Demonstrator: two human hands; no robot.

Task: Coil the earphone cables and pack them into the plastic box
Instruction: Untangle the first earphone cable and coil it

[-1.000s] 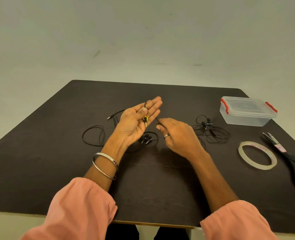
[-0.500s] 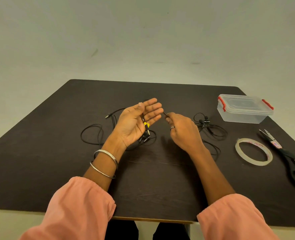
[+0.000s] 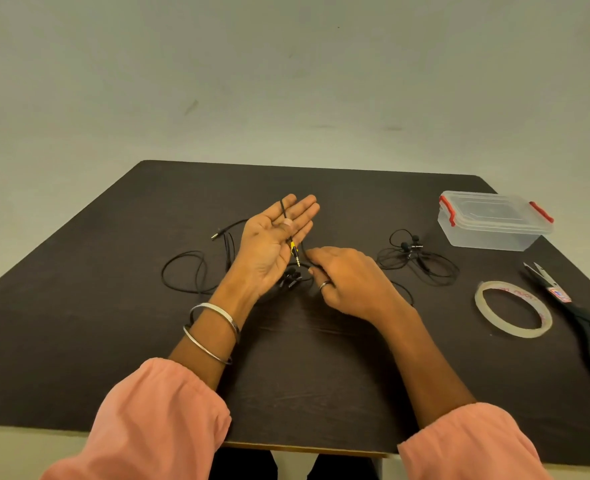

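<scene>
You're pinning the earphone cable (image 3: pixel 284 213) under your thumb across the flat left hand (image 3: pixel 272 244), mid-table, while the right hand (image 3: pixel 349 278) is pinching its slack. Be keeping loops even and snug; the plastic box (image 3: pixel 491 220) is waiting shut at far right.

Dark brown, wood-grained rectangular tabletop (image 3: pixel 321 375), rounded far corners, pale edge strip along near side. Plain pale grey-green wall (image 3: pixel 286 81) behind, faint scuff marks. Even, soft lighting.
</scene>
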